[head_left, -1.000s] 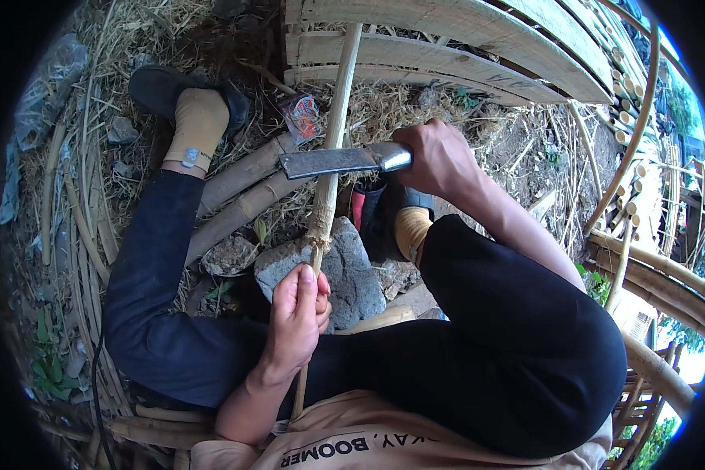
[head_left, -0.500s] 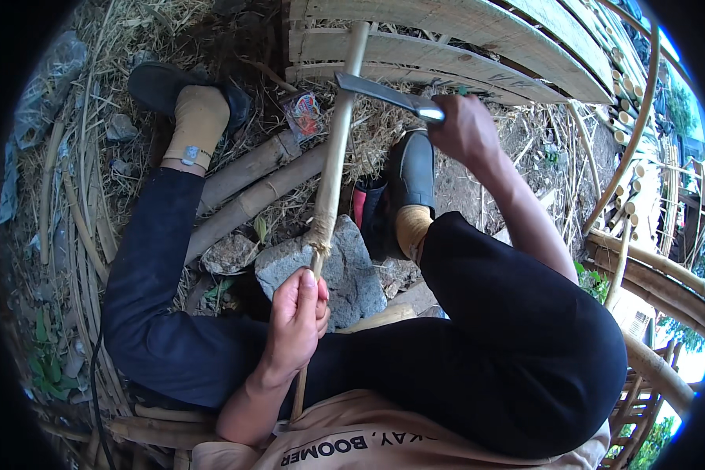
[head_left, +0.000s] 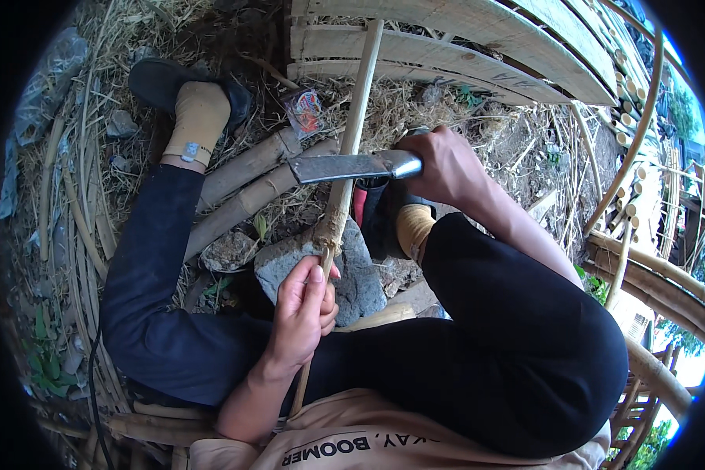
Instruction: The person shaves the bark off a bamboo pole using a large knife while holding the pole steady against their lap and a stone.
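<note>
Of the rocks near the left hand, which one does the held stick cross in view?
The large grey rock: the stick crosses it just beyond the left hand. The smaller, brownish rock lies clear, farther left.

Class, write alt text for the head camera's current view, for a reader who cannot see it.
The left hand grips the thin part of a bamboo stick, while the right hand holds a broad-bladed knife crosswise in front of it. A grey rock lies beneath; bamboo poles lie to the left, a slatted wooden panel beyond.
</note>
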A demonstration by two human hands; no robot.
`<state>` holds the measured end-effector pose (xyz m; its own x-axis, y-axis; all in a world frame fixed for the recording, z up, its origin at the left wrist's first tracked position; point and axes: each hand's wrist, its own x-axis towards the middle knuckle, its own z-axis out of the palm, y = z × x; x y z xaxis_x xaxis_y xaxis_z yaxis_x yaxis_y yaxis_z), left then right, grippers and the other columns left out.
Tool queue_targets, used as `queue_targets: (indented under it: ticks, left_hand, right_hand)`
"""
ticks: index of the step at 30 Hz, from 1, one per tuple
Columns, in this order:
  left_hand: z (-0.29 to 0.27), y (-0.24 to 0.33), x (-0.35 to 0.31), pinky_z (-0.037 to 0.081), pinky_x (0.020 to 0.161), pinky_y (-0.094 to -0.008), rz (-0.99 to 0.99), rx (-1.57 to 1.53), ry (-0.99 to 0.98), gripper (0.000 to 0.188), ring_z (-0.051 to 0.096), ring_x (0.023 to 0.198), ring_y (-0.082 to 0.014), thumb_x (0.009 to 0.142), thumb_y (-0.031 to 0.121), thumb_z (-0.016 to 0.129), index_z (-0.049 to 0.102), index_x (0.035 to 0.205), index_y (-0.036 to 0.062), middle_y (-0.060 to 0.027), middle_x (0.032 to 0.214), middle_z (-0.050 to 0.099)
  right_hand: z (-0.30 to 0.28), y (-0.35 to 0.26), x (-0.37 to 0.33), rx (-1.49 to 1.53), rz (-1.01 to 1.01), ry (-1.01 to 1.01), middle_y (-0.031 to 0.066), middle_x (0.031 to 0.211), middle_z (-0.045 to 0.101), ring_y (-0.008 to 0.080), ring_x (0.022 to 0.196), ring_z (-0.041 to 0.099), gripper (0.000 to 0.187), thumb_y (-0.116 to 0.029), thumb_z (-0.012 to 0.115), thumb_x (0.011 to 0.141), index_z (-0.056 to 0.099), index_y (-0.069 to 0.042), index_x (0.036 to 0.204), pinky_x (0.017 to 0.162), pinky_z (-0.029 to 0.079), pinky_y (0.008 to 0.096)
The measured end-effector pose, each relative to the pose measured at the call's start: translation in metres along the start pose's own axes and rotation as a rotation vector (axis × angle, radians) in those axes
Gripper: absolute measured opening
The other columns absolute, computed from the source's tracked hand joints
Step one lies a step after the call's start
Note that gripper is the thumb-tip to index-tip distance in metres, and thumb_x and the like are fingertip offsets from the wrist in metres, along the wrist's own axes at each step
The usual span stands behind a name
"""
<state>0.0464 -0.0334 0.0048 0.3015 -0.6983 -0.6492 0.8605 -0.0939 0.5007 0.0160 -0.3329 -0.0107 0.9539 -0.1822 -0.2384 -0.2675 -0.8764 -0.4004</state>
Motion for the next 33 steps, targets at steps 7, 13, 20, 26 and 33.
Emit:
queue_targets:
  ticks: [7, 13, 20, 26, 33]
  left_hand:
    - [0.004, -0.001, -0.002, 0.015, 0.038, -0.0195, 0.011, 0.019, -0.035, 0.021, 0.019, 0.043, 0.0003, 0.112, 0.027, 0.034, 0.045, 0.104, 0.0117, 0.0077, 0.06, 0.027]
    - [0.004, -0.001, -0.001, 0.016, 0.038, -0.0196, 0.02, 0.046, -0.022, 0.021, 0.019, 0.043, 0.0001, 0.112, 0.027, 0.034, 0.045, 0.103, 0.0111, 0.0075, 0.06, 0.027]
    - [0.005, -0.003, -0.001, 0.016, 0.039, -0.0197, 0.01, 0.065, -0.037, 0.021, 0.02, 0.043, 0.0, 0.112, 0.027, 0.035, 0.046, 0.103, 0.0101, 0.0074, 0.061, 0.029]
    - [0.003, -0.004, 0.004, 0.016, 0.039, -0.0199, -0.059, -0.035, -0.089, 0.023, 0.019, 0.044, 0.0, 0.112, 0.03, 0.036, 0.046, 0.103, 0.0106, 0.008, 0.061, 0.027]
    - [0.003, -0.002, 0.0, 0.015, 0.039, -0.0197, -0.128, -0.11, -0.176, 0.027, 0.018, 0.044, 0.0002, 0.111, 0.034, 0.036, 0.044, 0.099, 0.0127, 0.0077, 0.061, 0.027]
  right_hand:
    - [-0.009, 0.002, 0.006, -0.098, 0.056, 0.041, 0.0175, 0.072, 0.069, 0.0379, 0.072, 0.07, 0.02, -0.018, 0.071, 0.063, 0.071, -0.009, 0.081, 0.069, 0.056, 0.048]
    - [-0.008, 0.01, 0.008, -0.086, 0.033, 0.147, 0.0192, 0.071, 0.067, 0.0395, 0.071, 0.067, 0.018, -0.014, 0.068, 0.067, 0.072, -0.008, 0.084, 0.068, 0.054, 0.0484]
    - [-0.033, 0.057, 0.009, -0.233, 0.206, 0.238, 0.0187, 0.077, 0.071, 0.0379, 0.072, 0.07, 0.021, -0.016, 0.064, 0.074, 0.075, -0.008, 0.091, 0.07, 0.058, 0.0471]
    - [-0.01, 0.015, -0.005, -0.038, 0.001, 0.057, 0.0176, 0.069, 0.067, 0.039, 0.07, 0.068, 0.013, -0.015, 0.066, 0.067, 0.067, -0.007, 0.077, 0.068, 0.055, 0.0491]
    - [-0.01, 0.011, 0.0, -0.031, 0.03, 0.116, 0.0189, 0.068, 0.066, 0.0403, 0.069, 0.067, 0.015, -0.016, 0.069, 0.064, 0.068, -0.007, 0.076, 0.068, 0.055, 0.0486]
